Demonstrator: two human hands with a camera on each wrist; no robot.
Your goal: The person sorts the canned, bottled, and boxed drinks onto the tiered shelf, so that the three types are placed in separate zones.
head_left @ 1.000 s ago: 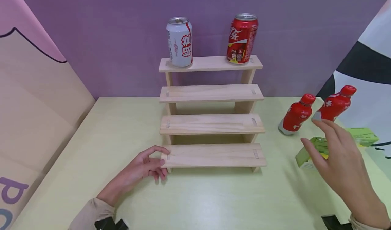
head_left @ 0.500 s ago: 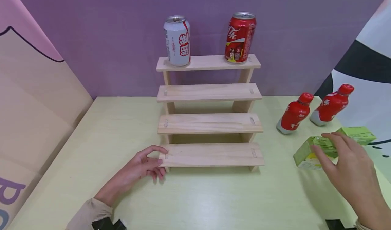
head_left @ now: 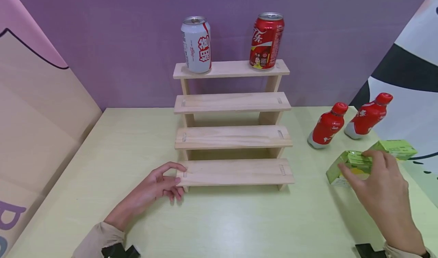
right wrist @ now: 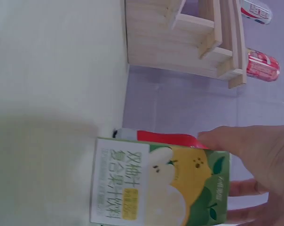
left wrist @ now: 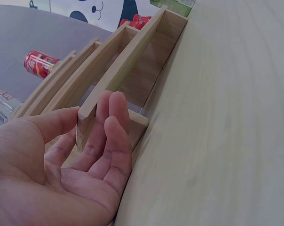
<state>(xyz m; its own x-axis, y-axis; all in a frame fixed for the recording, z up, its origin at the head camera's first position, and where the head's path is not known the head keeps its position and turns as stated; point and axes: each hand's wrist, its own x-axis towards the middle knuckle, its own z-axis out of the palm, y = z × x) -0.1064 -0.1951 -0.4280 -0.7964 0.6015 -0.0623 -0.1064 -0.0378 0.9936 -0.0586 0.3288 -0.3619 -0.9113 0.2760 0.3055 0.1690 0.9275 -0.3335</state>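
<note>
Carton labelled 双柚汁 stands inside right grip, hold unclear; left grip pinches shelf

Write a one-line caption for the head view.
White can and red can atop a wooden rack, left fingers holding its lowest shelf, right fingers at a green carton.

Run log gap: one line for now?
left grip: holds bottom shelf | right grip: at near carton, contact unclear | top shelf: white can, red can
</note>
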